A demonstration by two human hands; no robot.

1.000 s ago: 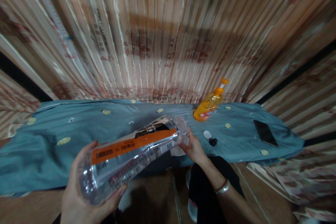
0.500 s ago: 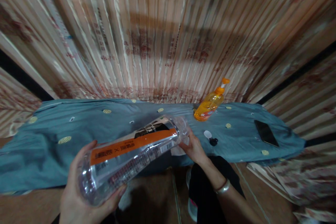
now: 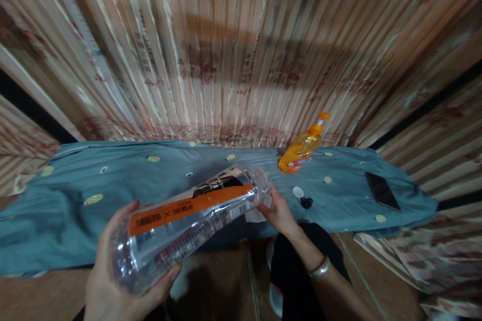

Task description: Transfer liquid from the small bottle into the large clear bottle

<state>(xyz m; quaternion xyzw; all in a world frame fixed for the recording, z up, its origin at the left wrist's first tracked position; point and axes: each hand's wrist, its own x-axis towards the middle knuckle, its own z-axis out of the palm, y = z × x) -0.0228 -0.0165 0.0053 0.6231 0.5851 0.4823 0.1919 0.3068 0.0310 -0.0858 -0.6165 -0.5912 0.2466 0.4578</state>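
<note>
Over the last second the arrangement is almost unchanged: the clear plastic bottle (image 3: 192,215) stays at the same tilt between both hands, and only a slight shift of the view relative to the bed (image 3: 124,175) is evident. This indicates a steady two-handed hold, with neither hand having changed its grip. The bottle is positioned in front of the person, above the front edge of the bed, wide end at lower left and neck end at upper right, label facing up toward the viewer. The left hand (image 3: 116,276) is wrapped around the wide end, thumb on the near side and fingers curling over the far side. The right hand (image 3: 277,210) is at the neck end, fingers drawn together and apparently pinching it from below; the exact finger contact is partly hidden. The right forearm extends from lower right, with a bracelet (image 3: 320,268) at the wrist. A white item (image 3: 255,216) shows just below the right hand; its nature cannot be determined. Beyond that hand, an orange pump bottle (image 3: 300,153) stands on the bed, a white disc (image 3: 298,192) and a small black object (image 3: 306,202) lie nearer, and a phone (image 3: 381,190) lies farther right.
</note>
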